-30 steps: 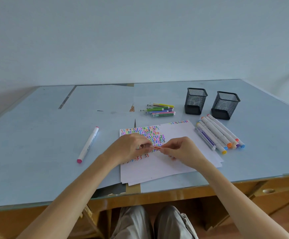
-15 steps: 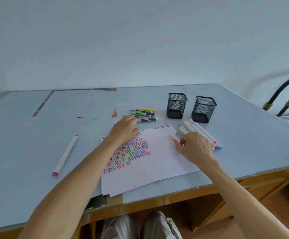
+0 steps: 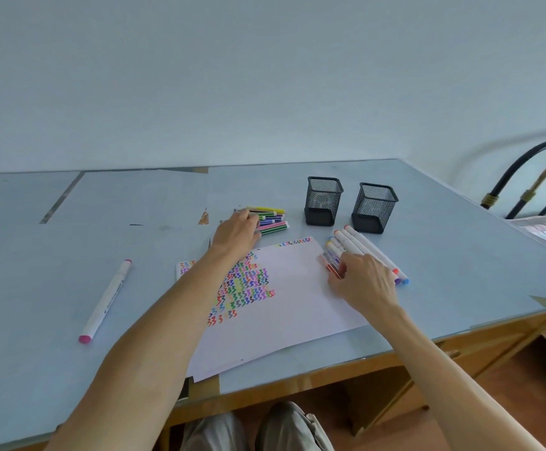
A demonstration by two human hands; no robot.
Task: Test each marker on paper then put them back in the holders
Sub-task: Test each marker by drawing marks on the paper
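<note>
Markers lie in three places on the bench in the head view. Thin ones sit bunched above frame centre, and the left hand rests on their left ends; whether its fingers grip one I cannot tell. Thick white ones lie in a row right of centre, below two upright mesh holders. The right hand lies over that row's near end, its fingers curled round a thin red marker. A lone pink-capped marker lies at lower left. Paper with coloured squiggles spreads between the hands.
</note>
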